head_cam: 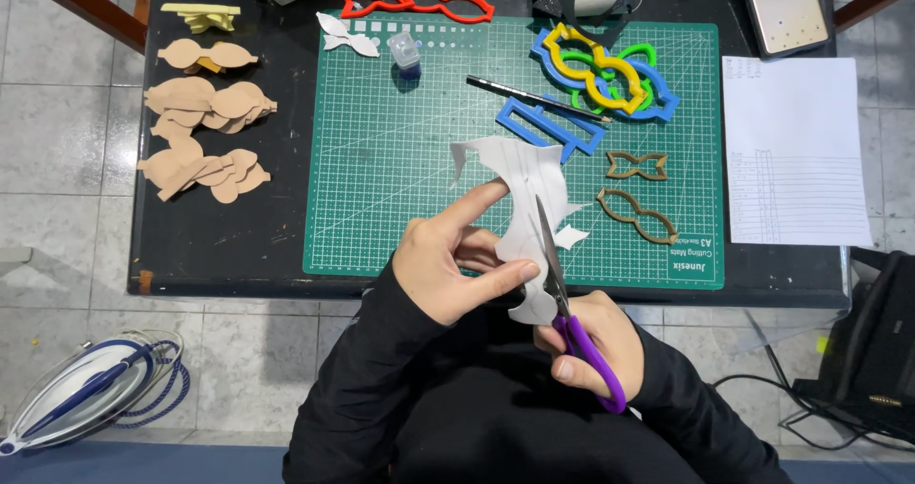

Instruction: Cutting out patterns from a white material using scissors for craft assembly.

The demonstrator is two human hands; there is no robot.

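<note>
Cutting along a curve, the right hand (pixel 586 341) grips purple-handled scissors (pixel 572 317) whose blades bite into a white sheet (pixel 519 184), which the left hand (pixel 448 260) pinches taut between thumb and forefinger just above the green cutting mat's (pixel 381 160) near edge. On the mat lie coloured plastic templates (pixel 605 74); left of it, tan cutouts (pixel 200 131) are stacked on the dark surface (pixel 276 160).

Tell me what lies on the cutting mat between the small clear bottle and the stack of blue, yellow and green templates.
In the head view, a thin dark craft knife lies slanted between the bottle and templates.
</note>
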